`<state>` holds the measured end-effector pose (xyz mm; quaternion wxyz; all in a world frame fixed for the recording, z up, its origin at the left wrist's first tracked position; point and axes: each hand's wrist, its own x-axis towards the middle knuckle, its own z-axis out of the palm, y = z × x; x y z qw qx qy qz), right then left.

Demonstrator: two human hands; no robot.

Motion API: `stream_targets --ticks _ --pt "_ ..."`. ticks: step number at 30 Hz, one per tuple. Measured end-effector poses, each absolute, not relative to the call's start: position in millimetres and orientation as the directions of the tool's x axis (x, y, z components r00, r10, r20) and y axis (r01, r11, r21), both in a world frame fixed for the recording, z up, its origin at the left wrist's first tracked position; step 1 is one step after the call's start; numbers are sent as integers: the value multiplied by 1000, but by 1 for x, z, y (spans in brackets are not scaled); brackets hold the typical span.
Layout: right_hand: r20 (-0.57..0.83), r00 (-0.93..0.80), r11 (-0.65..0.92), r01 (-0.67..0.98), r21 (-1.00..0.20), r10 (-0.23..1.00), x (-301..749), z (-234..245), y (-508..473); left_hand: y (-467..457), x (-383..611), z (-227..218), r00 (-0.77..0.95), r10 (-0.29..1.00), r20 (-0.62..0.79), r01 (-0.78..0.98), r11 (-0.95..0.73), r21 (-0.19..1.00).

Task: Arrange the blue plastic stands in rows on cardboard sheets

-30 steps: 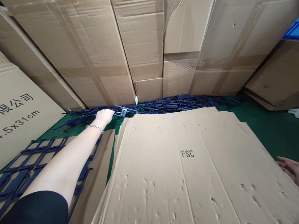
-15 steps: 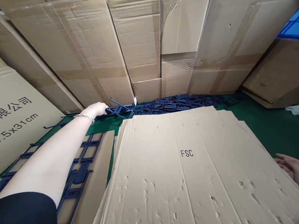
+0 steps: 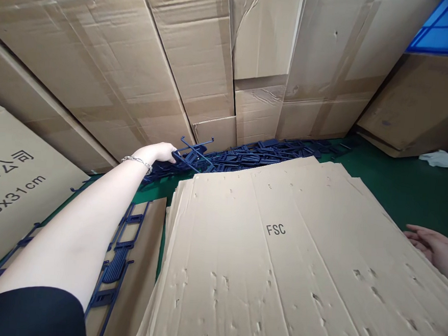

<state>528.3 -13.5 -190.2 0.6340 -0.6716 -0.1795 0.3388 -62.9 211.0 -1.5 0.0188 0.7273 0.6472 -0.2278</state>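
Note:
My left hand (image 3: 159, 153), with a chain bracelet (image 3: 137, 162) at the wrist, reaches across to the far edge of the cardboard and grips a dark blue plastic frame (image 3: 192, 154). That frame is tilted up from a heap of similar blue plastic parts (image 3: 255, 155). My right hand (image 3: 429, 246) rests at the right edge of a stack of flattened corrugated cardboard sheets (image 3: 262, 273) printed "FSC", fingers apart and holding nothing. Under my left arm, another blue lattice frame (image 3: 115, 270) lies on a cardboard sheet, partly hidden.
Large taped cardboard cartons (image 3: 185, 58) lean along the back. A flat carton (image 3: 11, 189) with printed characters and dimensions lies at left. Green flooring (image 3: 409, 201) shows at right, with a white rag (image 3: 441, 160) and a blue crate (image 3: 444, 30) beyond.
My left hand has moved up and farther toward the heap, and the blue frame in it now tilts up more steeply. My right hand stays at the cardboard edge.

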Motion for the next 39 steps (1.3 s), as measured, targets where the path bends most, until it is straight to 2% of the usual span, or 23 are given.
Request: stream_targets --ticks 6,19,23,33,39 --pt "-228 680 -117 -206 -972 697 512 -170 -17 224 -7 9 144 935 -325 933 -238 -270" --pt "-267 636 -137 -247 -959 724 508 -159 -16 238 25 31 148 939 -311 899 -258 -353" --pt "-284 627 -148 -260 -954 726 504 -153 -18 225 29 45 167 937 -307 898 -274 -346" --pt "-276 627 -143 -255 -956 729 499 -150 -22 198 31 76 221 960 -172 910 -266 -319" --pt "-258 630 -126 -248 -961 732 500 -151 -24 185 34 78 238 959 -156 922 -274 -275"
